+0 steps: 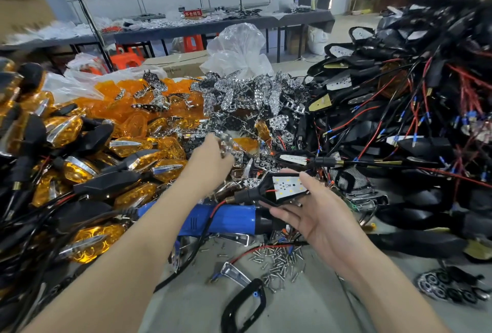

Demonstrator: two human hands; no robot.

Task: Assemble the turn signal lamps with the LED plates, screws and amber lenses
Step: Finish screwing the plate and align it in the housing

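Found right hand point(314, 215) clamped on a black lamp housing point(266, 191), thumb over the top and fingers beneath, above the middle of the tabletop point(306, 306) and just over the blue power driver point(229, 218). Noted a white LED plate point(288, 186) seated in the housing's open face; made out no screws in it and no lens over it. Found left hand point(210, 159) reaching into the heap of chrome reflectors point(247, 93) toward the far edge, at one shiny piece; cannot tell through the blur whether pinched or merely touched. Logged loose screws point(282, 260) near the front edge, amber lenses point(127, 111) heaped at the far left, finished lamps point(74, 143) piled along the left edge, and bare wired housings point(399, 130) stacked along the right edge. Judged this unit at an early stage: plate in, with reflector, screwing and lens outstanding. Judged the batch partly done, with a large stack of housings remaining.
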